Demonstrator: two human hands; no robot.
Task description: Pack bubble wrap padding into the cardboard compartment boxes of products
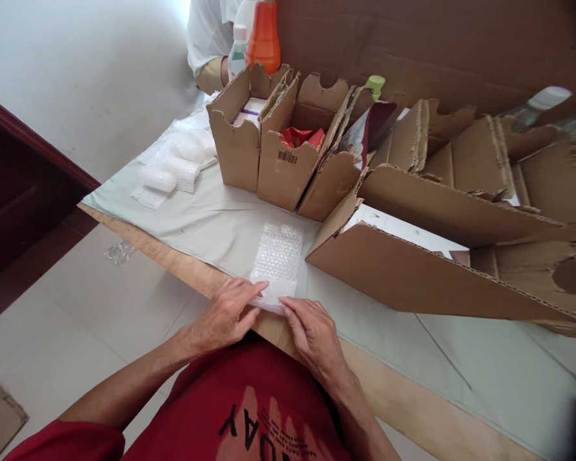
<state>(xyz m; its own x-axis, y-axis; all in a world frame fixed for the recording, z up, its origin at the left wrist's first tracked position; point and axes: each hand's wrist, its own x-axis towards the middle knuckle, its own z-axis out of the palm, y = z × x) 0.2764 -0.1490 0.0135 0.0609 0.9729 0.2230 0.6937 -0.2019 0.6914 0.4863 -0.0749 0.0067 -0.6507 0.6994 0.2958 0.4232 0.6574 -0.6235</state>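
Observation:
A strip of bubble wrap (277, 253) lies at the table's front edge, its near end folded over into a flatter, cloudier layer. My left hand (231, 308) pinches the left side of that near end, index finger across the fold and thumb below. At the right corner, my right hand (313, 330) holds the same end between thumb and curled fingers. Whether anything is wrapped inside the fold cannot be made out.
Several wrapped bubble-wrap rolls (166, 174) lie at the table's far left. Cardboard bins (283, 173) line the back; a longer cardboard box (413, 275) stands close on the right. Behind them are an orange bottle (265, 38) and another person's sleeve (206, 38).

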